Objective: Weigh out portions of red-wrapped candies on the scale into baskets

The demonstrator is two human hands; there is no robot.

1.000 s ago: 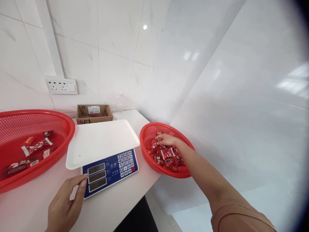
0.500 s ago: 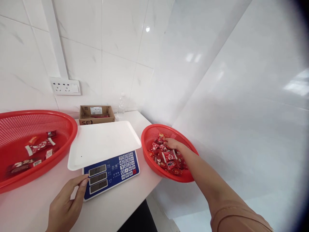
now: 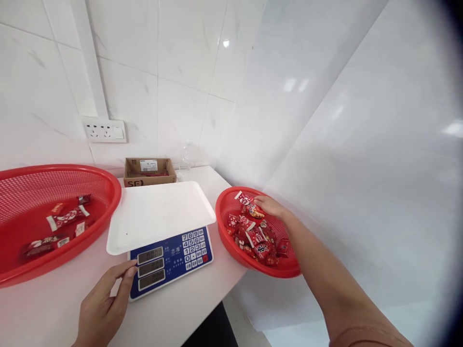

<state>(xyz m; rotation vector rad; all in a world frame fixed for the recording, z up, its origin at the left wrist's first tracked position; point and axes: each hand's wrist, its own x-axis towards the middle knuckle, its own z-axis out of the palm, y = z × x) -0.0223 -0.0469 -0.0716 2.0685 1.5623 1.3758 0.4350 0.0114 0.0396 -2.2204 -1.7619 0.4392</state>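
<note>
My right hand (image 3: 270, 206) is inside the smaller red mesh basket (image 3: 221, 222) on the right, its fingers closed on red snack packets (image 3: 254, 210) above the heap. A white-ended packet (image 3: 244, 198) shows just beyond the fingertips. More red packets (image 3: 258, 241) lie piled below. My left hand (image 3: 104, 301) is at the left edge of a blue and white electronic scale (image 3: 173, 260), thumb and forefinger pinched together at its edge beside the displays. On the scale sits a white tray (image 3: 159, 214), bare except for a dark speck.
At the left stands a larger red basket (image 3: 108, 202) with several packets (image 3: 68, 218) inside. Behind the scale are a cardboard box (image 3: 150, 179) and a clear plastic bottle (image 3: 185, 156). A wall socket (image 3: 104, 130) is above. The white table (image 3: 155, 318) ends near the right basket.
My right hand has risen toward the far side of the basket with packets at its fingers, away from the heap. My left hand stays at the scale's edge. The view has shifted slightly.
</note>
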